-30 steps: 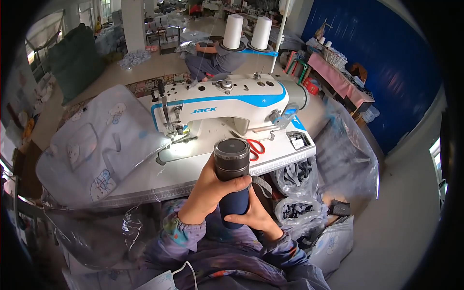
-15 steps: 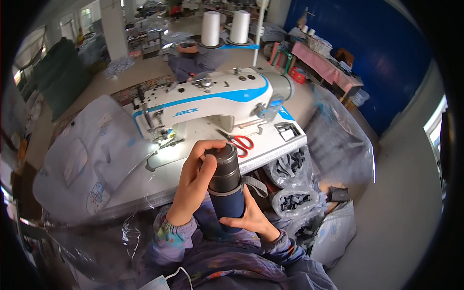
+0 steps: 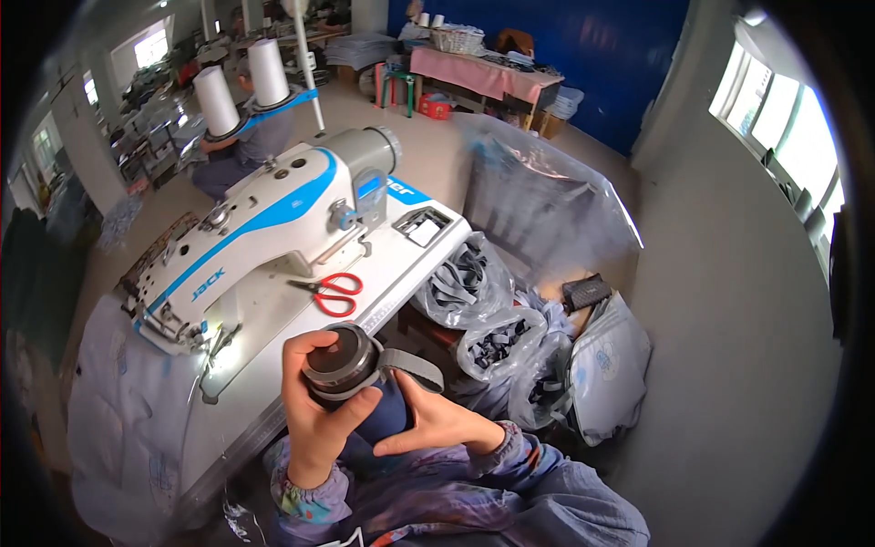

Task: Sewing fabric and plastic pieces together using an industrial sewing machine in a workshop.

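An insulated bottle with a dark grey lid (image 3: 339, 361) and a dark blue sleeve (image 3: 386, 416) is between both my hands, in front of the sewing table. My left hand (image 3: 317, 408) is closed round the lid end, its fingers along the far side and its thumb on the near side. My right hand (image 3: 436, 417) grips the blue body from the right, lower down. A grey strap loop (image 3: 415, 366) sticks out to the right from the bottle's neck. Just beyond lie scissors with red handles (image 3: 337, 296), on the white sewing table (image 3: 260, 351).
A white and blue sewing machine (image 3: 251, 232) stands on the table, with two white thread cones (image 3: 268, 73) behind it. Clear bags of grey straps (image 3: 456, 287) sit right of the table. Pale fabric (image 3: 118, 401) drapes at the left. Another person (image 3: 260, 137) sits farther back.
The view has swung to the right. The bottle now leans with its lid facing up toward me, and my left fingers have shifted from the lid's top to its side.
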A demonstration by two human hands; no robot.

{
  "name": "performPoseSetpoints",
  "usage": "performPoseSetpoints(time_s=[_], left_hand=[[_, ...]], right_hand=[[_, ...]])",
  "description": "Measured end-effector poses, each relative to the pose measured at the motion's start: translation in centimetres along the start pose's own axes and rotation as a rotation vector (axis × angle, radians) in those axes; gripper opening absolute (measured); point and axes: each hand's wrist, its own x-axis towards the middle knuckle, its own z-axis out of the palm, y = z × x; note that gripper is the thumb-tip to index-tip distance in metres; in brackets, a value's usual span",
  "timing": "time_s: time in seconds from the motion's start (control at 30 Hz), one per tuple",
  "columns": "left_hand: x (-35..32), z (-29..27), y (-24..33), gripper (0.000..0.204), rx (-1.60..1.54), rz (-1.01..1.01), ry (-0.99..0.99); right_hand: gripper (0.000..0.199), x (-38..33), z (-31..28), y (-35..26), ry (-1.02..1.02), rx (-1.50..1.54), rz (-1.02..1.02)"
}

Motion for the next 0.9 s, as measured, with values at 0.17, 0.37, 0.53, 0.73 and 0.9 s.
performPoseSetpoints(time_s=[0.17,0.37,0.53,0.73,0.9], left_hand=[[1.8,3.3,-2.0,0.089,-0.001,-0.040,-0.175],[3.6,4.7,-9.1,0.090,0.825,0.160,-0.321],[3.4,1.2,-14.4,0.091,1.461,0.102,-0.384],[1.7,-7.9,-20.6,0.081,1.914,0.319,-0.354],[2.0,-9.4,-22.2,0.068,1.803,0.474,-0.321]], right_hand=[[0.103,-2.1,-2.8,1.4,0.011,0.025,0.140],[0.095,-5.8,-13.4,0.7,0.553,0.177,0.089],[0.084,-11.9,-30.2,-4.6,1.080,-0.242,-0.175],[0.075,-23.2,-49.1,-17.1,1.624,-1.174,-0.266],[0.089,-33.6,-59.4,-27.8,2.016,-1.570,-0.050]])
